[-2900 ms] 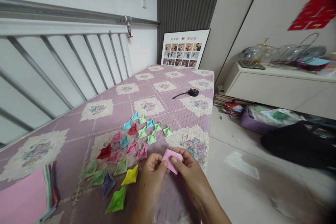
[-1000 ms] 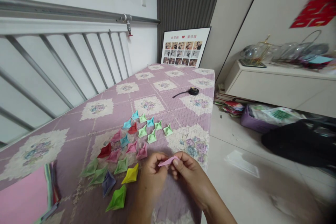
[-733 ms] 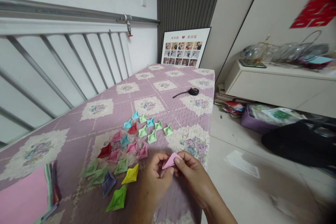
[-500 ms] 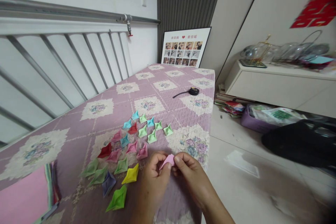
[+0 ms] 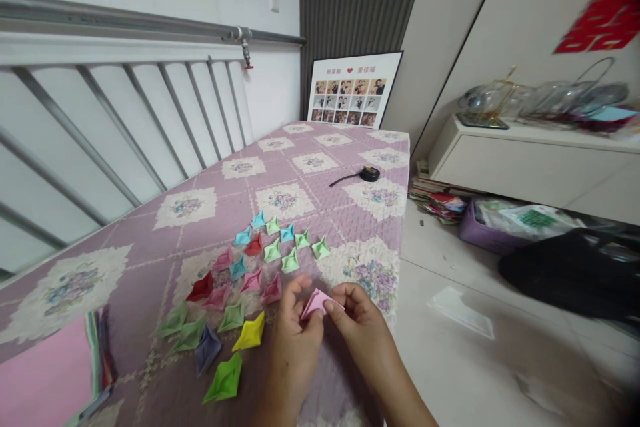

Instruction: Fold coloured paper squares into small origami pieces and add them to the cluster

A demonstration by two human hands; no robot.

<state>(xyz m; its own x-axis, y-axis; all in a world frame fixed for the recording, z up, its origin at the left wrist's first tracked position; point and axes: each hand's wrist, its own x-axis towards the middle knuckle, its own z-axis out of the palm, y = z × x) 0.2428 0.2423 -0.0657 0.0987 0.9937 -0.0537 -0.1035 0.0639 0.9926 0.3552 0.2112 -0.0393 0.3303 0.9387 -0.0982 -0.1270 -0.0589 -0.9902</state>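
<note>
A small folded pink paper (image 5: 319, 303) is held between my two hands near the right edge of the cloth-covered surface. My left hand (image 5: 299, 330) pinches its left side, thumb low and index finger raised behind. On the other side my right hand (image 5: 356, 312) grips the paper with thumb and bent fingers. Several folded paper boats lie to the left, among them a yellow one (image 5: 249, 331), a bright green one (image 5: 224, 379), a purple one (image 5: 207, 348) and a dark red one (image 5: 201, 287).
A stack of coloured paper (image 5: 47, 373) lies at the lower left. Farther back is a black tape measure (image 5: 369, 174). A radiator (image 5: 125, 113) runs along the left wall. On the floor at right are a purple basket (image 5: 487, 230) and a black bag (image 5: 565, 270).
The pink paper has turned in my hands and shows a wider folded face. My left index finger has lifted away from it, and my right thumb has shifted slightly onto its front.
</note>
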